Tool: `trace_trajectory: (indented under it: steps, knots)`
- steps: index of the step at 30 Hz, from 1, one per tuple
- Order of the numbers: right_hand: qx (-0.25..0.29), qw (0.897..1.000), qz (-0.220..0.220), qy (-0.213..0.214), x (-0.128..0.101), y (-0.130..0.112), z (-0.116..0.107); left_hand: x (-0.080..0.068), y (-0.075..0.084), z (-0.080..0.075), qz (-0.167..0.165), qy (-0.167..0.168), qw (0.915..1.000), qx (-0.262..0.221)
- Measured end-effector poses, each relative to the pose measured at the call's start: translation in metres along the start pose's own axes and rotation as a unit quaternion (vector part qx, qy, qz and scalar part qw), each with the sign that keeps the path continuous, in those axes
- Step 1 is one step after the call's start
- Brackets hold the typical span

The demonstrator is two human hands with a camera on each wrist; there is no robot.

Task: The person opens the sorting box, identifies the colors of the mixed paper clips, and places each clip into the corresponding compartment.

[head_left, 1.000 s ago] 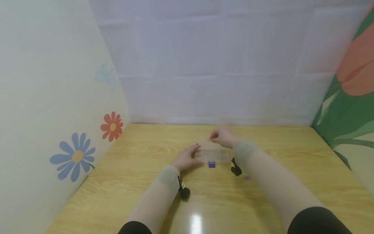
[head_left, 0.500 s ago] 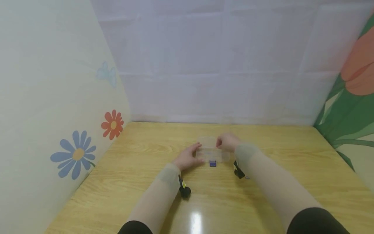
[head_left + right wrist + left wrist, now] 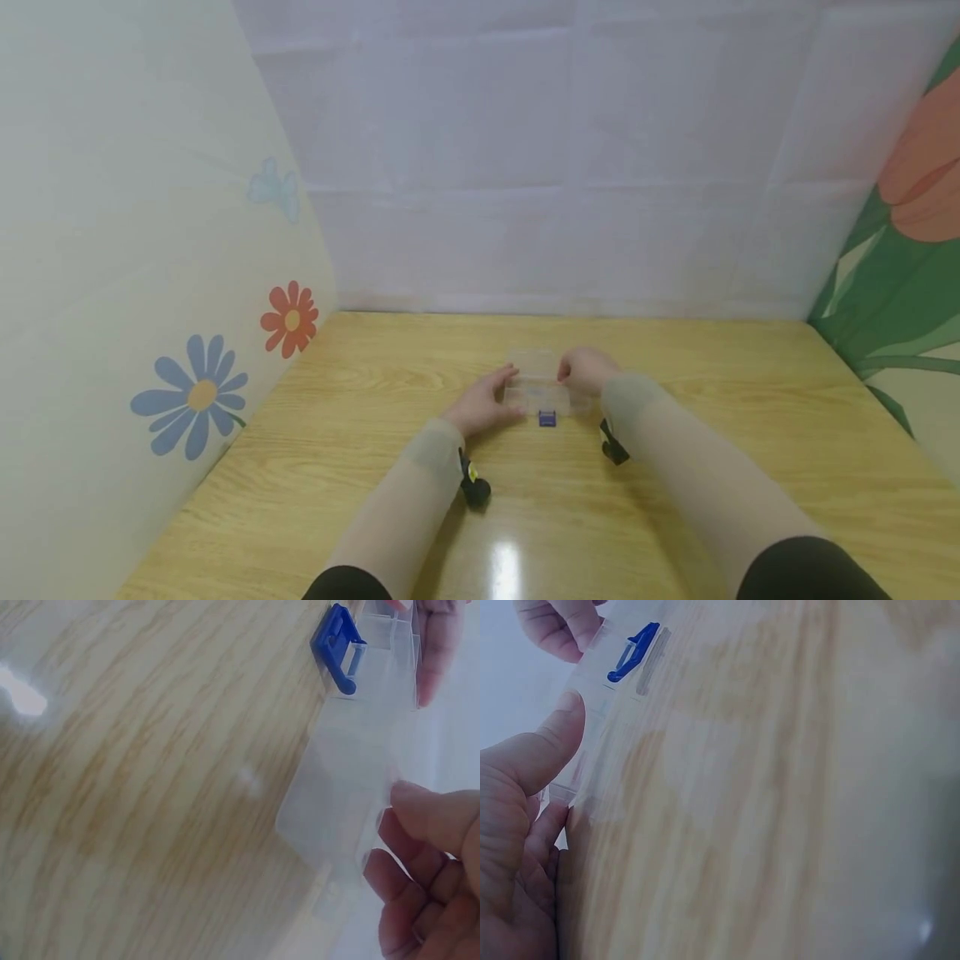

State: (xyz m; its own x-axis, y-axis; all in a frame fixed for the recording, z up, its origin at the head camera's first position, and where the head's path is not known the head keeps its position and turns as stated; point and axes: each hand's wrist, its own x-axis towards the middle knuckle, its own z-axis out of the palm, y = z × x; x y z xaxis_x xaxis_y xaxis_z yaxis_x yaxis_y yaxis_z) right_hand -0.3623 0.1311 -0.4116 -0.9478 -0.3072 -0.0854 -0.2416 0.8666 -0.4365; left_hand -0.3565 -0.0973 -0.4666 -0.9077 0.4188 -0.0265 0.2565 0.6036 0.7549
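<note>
— The clear plastic box [image 3: 542,392], flat and rectangular with a blue latch [image 3: 547,418]: where is it set?

— On the glossy wood-grain surface [image 3: 675,533], gripped at its ends by left hand [image 3: 480,408] and right hand [image 3: 587,372], fingers curled.

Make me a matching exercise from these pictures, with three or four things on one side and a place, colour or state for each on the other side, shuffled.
Things:
1. clear plastic box
2. blue latch
3. left hand
4. wooden table

Descriptions:
A. on the box's near edge, blue
B. holds the box's left end
C. see-through, between both hands
D. light wood grain, with a glare spot

Pairs: 1-C, 2-A, 3-B, 4-D
</note>
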Motion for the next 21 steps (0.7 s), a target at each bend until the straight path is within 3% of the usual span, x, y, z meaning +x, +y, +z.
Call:
trace_trajectory:
  steps: [13, 21]
  knots:
    - [0.063, 0.998, 0.002, -0.006, -0.013, 0.003, -0.007, 0.000, -0.002, 0.001, -0.010, -0.004, 0.9999, -0.009]
    - [0.120, 0.992, -0.005, 0.036, -0.030, 0.020, -0.014, 0.001, -0.005, 0.001, 0.003, -0.004, 1.0000, 0.000]
